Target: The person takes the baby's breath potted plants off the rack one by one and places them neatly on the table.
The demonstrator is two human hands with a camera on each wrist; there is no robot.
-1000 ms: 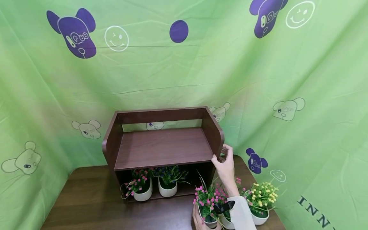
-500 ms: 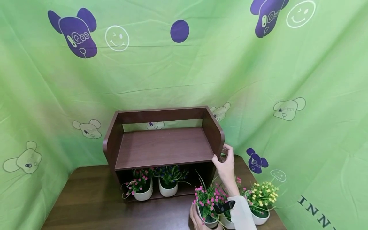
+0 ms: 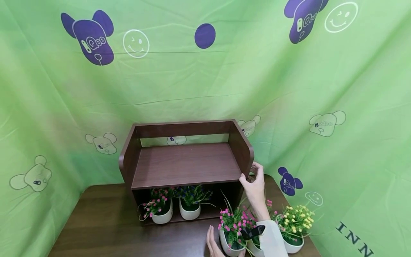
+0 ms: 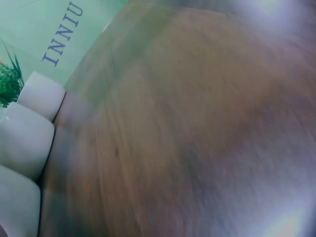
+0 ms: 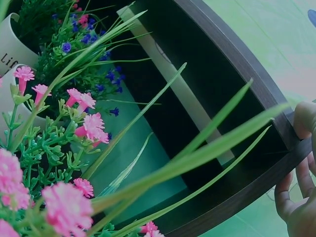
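Note:
My right hand (image 3: 256, 189) grips the front of the right side panel of a dark brown wooden shelf (image 3: 186, 164), thumb at the front edge, fingers on the outer side. Low in the head view, my left hand (image 3: 214, 243) is spread beside a white pot of pink artificial flowers (image 3: 232, 246), its long fingers a little away from the pot's left side. The right wrist view has the right hand (image 5: 301, 197) at the panel's edge, with pink flowers (image 5: 66, 205) in the foreground. The left hand is out of sight in the left wrist view.
Inside the lower compartment stand a pink-flowered pot (image 3: 163, 216) and a blue-flowered pot (image 3: 190, 212). A yellow-flowered pot (image 3: 293, 246) and another pot, partly hidden by the right arm, are at the table's (image 3: 96, 221) right. A green printed curtain (image 3: 205, 78) surrounds the table.
My left hand's fingers have loosened from the pot of pink flowers and spread leftward. The right hand keeps its grip on the shelf. The head view has shifted slightly.

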